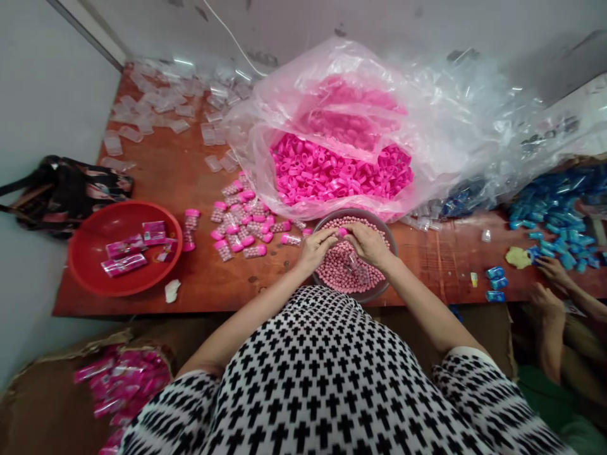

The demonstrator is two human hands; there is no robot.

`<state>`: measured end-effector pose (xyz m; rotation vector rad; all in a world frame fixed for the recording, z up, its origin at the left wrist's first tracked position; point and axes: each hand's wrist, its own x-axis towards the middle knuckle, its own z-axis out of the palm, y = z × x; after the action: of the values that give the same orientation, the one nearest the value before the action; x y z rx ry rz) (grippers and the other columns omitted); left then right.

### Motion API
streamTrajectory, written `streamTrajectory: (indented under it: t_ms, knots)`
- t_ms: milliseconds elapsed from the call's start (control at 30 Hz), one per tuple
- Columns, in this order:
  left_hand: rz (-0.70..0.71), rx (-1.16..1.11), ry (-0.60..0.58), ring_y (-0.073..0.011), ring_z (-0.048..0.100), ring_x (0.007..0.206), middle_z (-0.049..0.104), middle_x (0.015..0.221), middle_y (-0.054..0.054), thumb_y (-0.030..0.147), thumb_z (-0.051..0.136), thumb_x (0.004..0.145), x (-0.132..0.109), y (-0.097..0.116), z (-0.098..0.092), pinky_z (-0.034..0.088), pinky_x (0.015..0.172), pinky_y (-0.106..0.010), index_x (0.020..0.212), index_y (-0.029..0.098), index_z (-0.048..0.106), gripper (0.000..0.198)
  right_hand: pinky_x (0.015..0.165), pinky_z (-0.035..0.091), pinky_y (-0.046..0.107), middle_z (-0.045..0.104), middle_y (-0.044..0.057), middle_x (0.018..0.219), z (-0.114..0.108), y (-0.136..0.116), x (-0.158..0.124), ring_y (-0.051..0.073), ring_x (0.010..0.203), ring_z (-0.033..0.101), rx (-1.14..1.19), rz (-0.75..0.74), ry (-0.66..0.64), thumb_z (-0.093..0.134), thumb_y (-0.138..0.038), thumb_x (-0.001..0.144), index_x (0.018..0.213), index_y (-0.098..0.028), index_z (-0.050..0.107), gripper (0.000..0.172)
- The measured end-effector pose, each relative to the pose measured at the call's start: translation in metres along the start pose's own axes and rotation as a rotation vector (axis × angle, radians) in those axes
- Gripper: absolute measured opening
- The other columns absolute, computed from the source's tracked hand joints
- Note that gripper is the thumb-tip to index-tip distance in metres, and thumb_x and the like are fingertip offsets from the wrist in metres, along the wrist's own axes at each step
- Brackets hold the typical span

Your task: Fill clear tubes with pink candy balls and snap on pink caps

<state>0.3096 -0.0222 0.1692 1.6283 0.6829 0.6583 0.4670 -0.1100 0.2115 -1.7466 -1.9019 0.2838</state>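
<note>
My left hand (317,249) and my right hand (368,244) meet above a grey bowl (391,248) of pink beads (332,265). Between their fingertips is a small bright pink cap (341,232), pinched from both sides. Whether a clear container is attached to it is hidden by my fingers. Clear plastic containers (356,273) lie on the beads beneath my hands. Just left of the bowl, several small clear bottles (246,221) with pink caps and beads inside lie heaped on the table. Behind the bowl, a large translucent bag (265,142) gapes around many loose pink caps (327,170).
A red basin (90,265) with pink packets (124,264) stands left, near a dark floral bag (71,189). Clear containers (156,107) lie scattered at the back left. A box of pink packets (128,379) sits below. At right, another person's hands (550,297) are near blue bottles (564,234).
</note>
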Motion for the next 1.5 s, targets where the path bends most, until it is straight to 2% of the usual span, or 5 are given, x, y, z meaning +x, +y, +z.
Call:
streamTrajectory:
  t_ms: [400,667,867,1000,1500]
  knots:
    - [0.111,0.047,-0.075,-0.0187,0.068,0.088,0.073,0.096,-0.006,0.036,0.061,0.082,-0.001,0.016,-0.011,0.052,0.083,-0.030,0.094,0.020,0.074,0.024,0.077,0.048,0.038,0.064,0.012,0.084,-0.008,-0.016,0.002,0.022,0.081,0.059,0.007,0.025,-0.080,0.040,-0.029,0.094,0.095,-0.015,0.058,0.022]
    - [-0.275,-0.536,0.036,-0.0220,0.067,0.088,0.070,0.107,-0.009,0.047,0.069,0.071,0.005,0.018,-0.010,0.053,0.082,-0.038,0.110,0.015,0.067,0.051,0.089,0.050,0.040,0.066,0.003,0.111,-0.016,-0.025,0.000,0.018,0.089,0.066,1.070,0.484,0.114,0.066,-0.045,0.078,0.114,-0.027,0.062,0.041]
    - [-0.038,-0.258,-0.011,-0.0226,0.065,0.097,0.072,0.099,-0.008,0.042,0.069,0.073,0.004,0.015,-0.017,0.048,0.094,-0.040,0.094,0.018,0.074,0.032,0.082,0.053,0.036,0.069,0.002,0.089,-0.012,-0.019,-0.005,0.017,0.080,0.066,1.290,0.650,0.214,0.077,-0.042,0.065,0.088,-0.022,0.069,0.031]
    - [0.126,-0.153,-0.052,-0.0210,0.061,0.103,0.072,0.096,-0.007,0.037,0.067,0.077,0.000,0.014,-0.013,0.046,0.096,-0.040,0.091,0.020,0.074,0.024,0.082,0.053,0.037,0.068,0.005,0.095,-0.013,-0.020,0.002,0.019,0.092,0.064,1.414,0.736,-0.121,0.074,-0.046,0.068,0.097,-0.020,0.066,0.040]
    - [-0.028,-0.097,-0.065,-0.0217,0.065,0.101,0.071,0.106,-0.008,0.040,0.059,0.081,-0.009,0.010,-0.018,0.048,0.096,-0.038,0.100,0.017,0.071,0.031,0.076,0.056,0.036,0.070,0.004,0.082,0.029,-0.042,0.009,0.018,0.083,0.065,1.540,0.967,-0.042,0.058,-0.058,0.075,0.090,-0.020,0.062,0.041]
